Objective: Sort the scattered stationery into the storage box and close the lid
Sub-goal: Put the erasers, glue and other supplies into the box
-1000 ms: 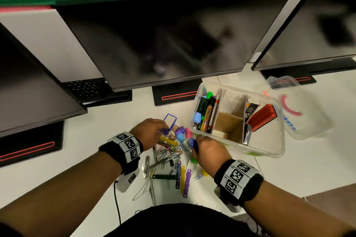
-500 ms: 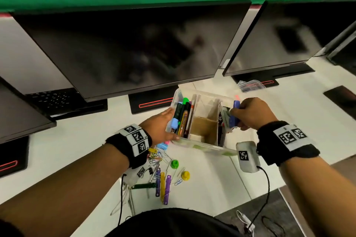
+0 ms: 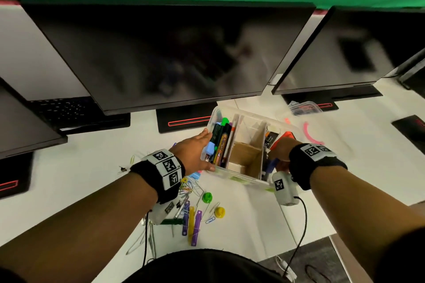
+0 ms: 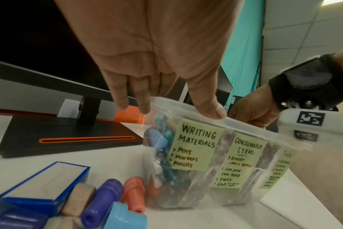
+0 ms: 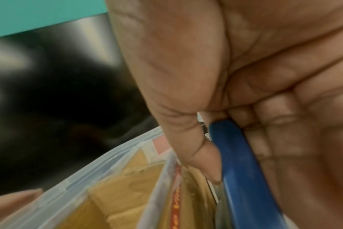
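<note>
Right hand (image 3: 281, 153) curls round a blue plastic-handled tool (image 5: 243, 167), lowering it into the right section of the clear plastic storage box (image 3: 239, 176) on the white desk (image 3: 253, 213). Left hand (image 3: 192, 153), fingers straight, steadies the box's left wall, thumb on the rim.

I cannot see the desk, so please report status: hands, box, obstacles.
Left hand open, steadying box. Right hand grips blue tool over right compartment. Lid off, behind box. Clips still on desk.

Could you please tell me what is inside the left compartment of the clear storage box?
Markers and pens fill the storage box's left compartment, one green-capped; whatever lies beneath them is covered.
</note>
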